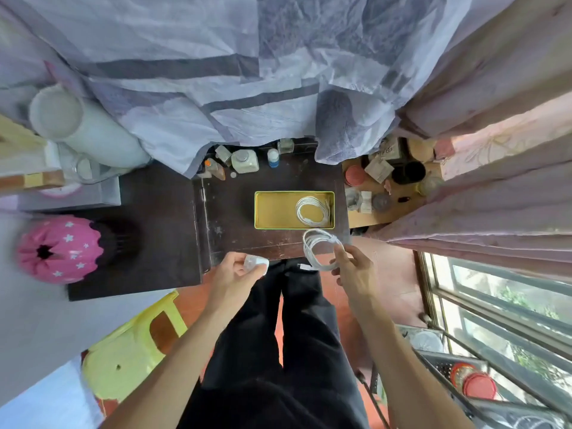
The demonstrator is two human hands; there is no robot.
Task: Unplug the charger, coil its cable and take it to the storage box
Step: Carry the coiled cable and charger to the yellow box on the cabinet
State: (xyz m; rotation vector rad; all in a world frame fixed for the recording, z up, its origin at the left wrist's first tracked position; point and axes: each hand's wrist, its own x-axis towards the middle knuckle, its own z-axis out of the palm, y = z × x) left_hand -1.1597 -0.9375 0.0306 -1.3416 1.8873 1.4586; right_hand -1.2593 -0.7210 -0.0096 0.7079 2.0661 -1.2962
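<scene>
My left hand [238,274] holds a small white charger plug [256,263] just in front of the dark table's near edge. My right hand [353,267] pinches a white cable [315,247] wound into a loose coil, held over the table's front right corner. A yellow rectangular storage box [272,210] with a green rim lies open on the table beyond both hands. Another coiled white cable [312,211] rests in the box's right half.
Bottles and jars [244,161] line the back of the dark table [229,218] under a hanging pale cloth. A pink star-patterned object [58,249] sits left, a yellow plastic stool [130,351] lower left, a cluttered wooden shelf [383,184] right, a window lower right.
</scene>
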